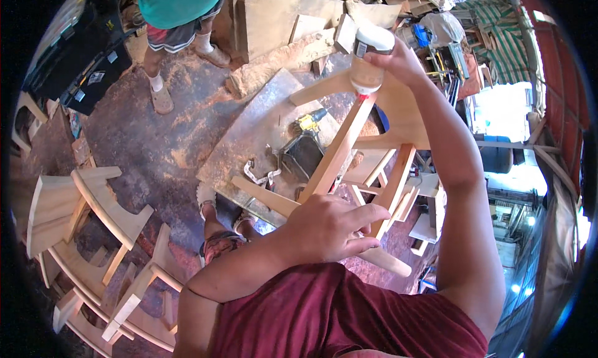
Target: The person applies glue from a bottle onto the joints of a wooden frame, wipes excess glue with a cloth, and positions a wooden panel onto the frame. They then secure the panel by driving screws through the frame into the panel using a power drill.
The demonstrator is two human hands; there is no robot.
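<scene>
My right hand [398,62] is closed around a glue bottle [366,74], held upside down with its red tip at the far end of a wooden rail [346,143]. This rail belongs to a pale wooden chair frame in front of me, with a broad curved panel [402,112] at its far side. At the rail's near end, my left hand [333,227] lies over the frame, back upward. Its index finger and lower fingers stretch to the right, apart from each other. The palm side is hidden.
Below the frame, a worktop [237,149] carries a yellow-and-black drill [308,122], a black tray [302,157] and a clamp [260,174]. Assembled wooden frames [103,258] stand at left. Another person [177,21] stands at the far left near black cases [96,77].
</scene>
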